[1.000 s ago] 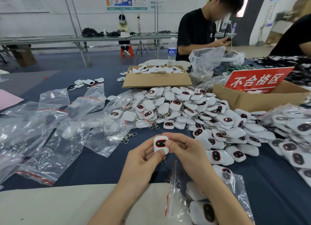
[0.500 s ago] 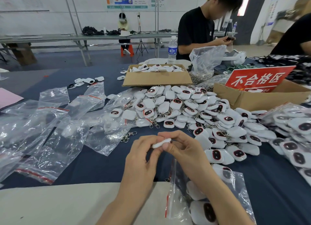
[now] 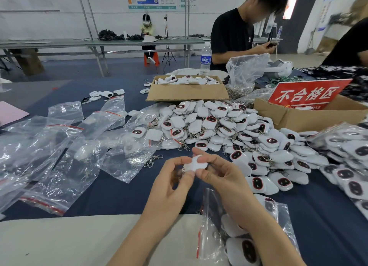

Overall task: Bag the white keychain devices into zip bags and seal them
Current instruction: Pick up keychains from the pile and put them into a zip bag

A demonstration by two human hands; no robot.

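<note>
Head view, centre frame: the left hand (image 3: 171, 179) and right hand (image 3: 218, 175) both pinch one white keychain device (image 3: 196, 164) by its edges, plain white face showing, slightly blurred. Lower right, a red-striped zip bag (image 3: 209, 216) holds more devices.

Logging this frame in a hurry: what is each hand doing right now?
Left hand: pinches the white keychain device.
Right hand: pinches the same device.
</note>
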